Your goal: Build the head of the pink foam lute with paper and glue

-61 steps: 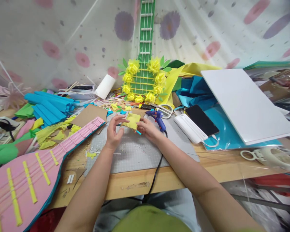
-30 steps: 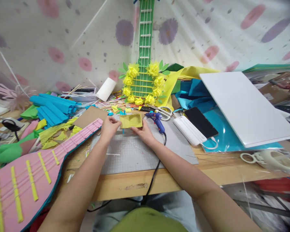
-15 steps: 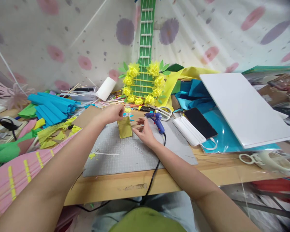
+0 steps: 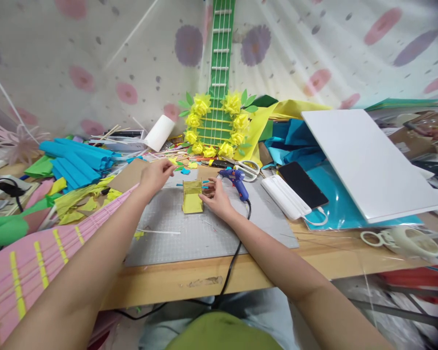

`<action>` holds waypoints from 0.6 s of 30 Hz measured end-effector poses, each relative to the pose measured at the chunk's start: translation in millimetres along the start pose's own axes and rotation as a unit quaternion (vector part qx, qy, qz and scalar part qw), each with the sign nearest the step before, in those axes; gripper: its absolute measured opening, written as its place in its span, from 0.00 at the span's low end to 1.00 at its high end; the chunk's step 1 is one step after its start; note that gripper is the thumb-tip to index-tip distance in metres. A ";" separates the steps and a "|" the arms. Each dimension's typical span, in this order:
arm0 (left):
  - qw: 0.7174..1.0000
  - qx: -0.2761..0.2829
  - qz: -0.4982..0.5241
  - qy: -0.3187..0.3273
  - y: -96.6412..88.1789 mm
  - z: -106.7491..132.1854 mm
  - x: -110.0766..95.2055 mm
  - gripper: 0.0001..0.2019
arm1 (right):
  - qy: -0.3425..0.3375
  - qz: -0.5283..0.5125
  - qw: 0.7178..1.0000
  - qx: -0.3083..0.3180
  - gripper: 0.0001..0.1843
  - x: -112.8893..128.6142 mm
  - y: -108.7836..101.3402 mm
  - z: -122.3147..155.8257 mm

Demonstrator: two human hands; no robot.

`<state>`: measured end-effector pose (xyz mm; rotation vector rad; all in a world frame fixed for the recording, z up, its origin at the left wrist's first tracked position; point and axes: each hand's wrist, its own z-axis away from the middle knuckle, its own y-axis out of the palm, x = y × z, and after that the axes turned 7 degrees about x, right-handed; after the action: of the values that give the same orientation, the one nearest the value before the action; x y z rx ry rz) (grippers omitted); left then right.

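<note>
On the grey mat (image 4: 204,233), between the two hands, stands a folded yellow paper (image 4: 192,198) — its long axis running away from the person. Nearer is the right hand (image 4: 216,198): just to the paper's right, fingers loosely spread, tips touching its side, nothing clasped. Up and leftward, apart, hovers the left hand (image 4: 154,176), thumb and forefinger pinched — on what, if anything, I cannot tell. Just beyond the right hand lies a glue gun (image 4: 237,181), with scissors (image 4: 248,167) behind it.
</note>
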<state>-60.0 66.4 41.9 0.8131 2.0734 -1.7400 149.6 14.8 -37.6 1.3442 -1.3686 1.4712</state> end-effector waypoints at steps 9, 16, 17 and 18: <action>0.975 0.086 -0.189 0.078 -4.6 7.7 35.7 0.01 | -0.006 0.039 0.999 -0.011 0.33 2.6 -2.4 3.4; 0.926 0.192 -0.299 0.128 9.7 5.7 30.0 0.05 | -0.012 0.040 0.999 -0.022 0.34 -1.3 -6.2 1.4; 0.924 0.201 -0.301 0.125 9.5 4.5 29.7 0.05 | -0.010 0.043 0.999 -0.022 0.34 -1.1 -6.5 1.4; 0.923 0.208 -0.298 0.125 8.7 3.3 29.3 0.05 | -0.007 0.045 0.999 -0.021 0.34 -0.8 -6.7 1.4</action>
<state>-78.3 70.6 17.5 0.5559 2.3132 -2.5878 156.4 14.8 -36.9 1.2841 -1.4780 1.4845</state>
